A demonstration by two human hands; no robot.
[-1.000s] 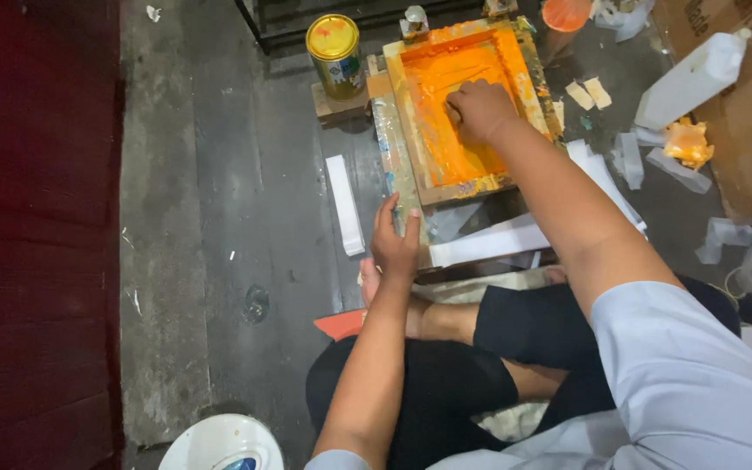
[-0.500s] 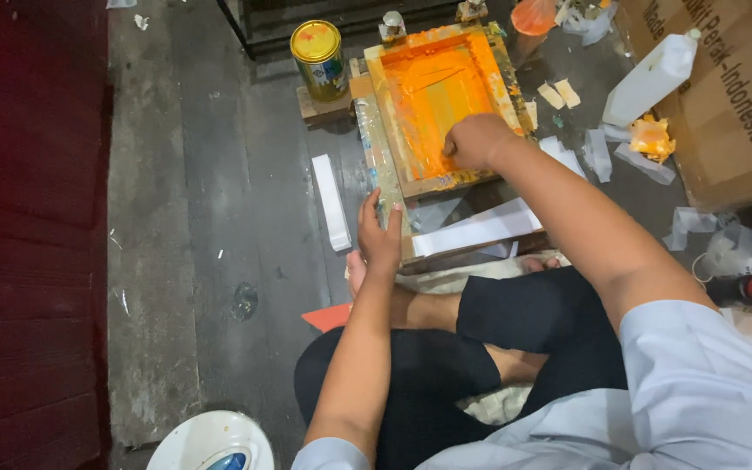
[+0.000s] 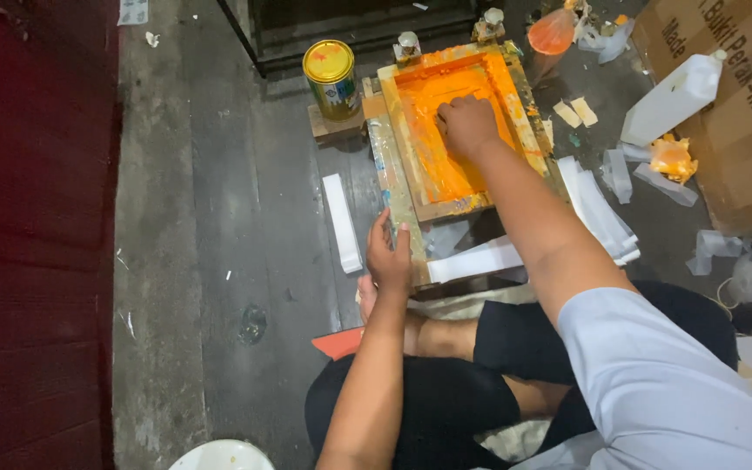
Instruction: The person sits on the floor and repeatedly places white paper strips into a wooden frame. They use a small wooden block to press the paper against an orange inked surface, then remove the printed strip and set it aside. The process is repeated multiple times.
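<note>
Head | yellow-lidded tin [image 3: 331,78] left of orange frame [image 3: 398,165] (upright) | cardboard box [image 3: 741,130] right

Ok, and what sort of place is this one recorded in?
Likely a small screen-printing workshop, worked on the floor. A wooden printing frame flooded with orange ink lies under the right hand; a paint tin and white paper strips lie on the concrete beside it.

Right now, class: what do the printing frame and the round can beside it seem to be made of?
The printing frame looks like bare wood: pale flat slats, smeared with glossy orange ink. The round can looks like metal: shiny cylindrical wall, yellow lid. Neither is certain from above.
</note>
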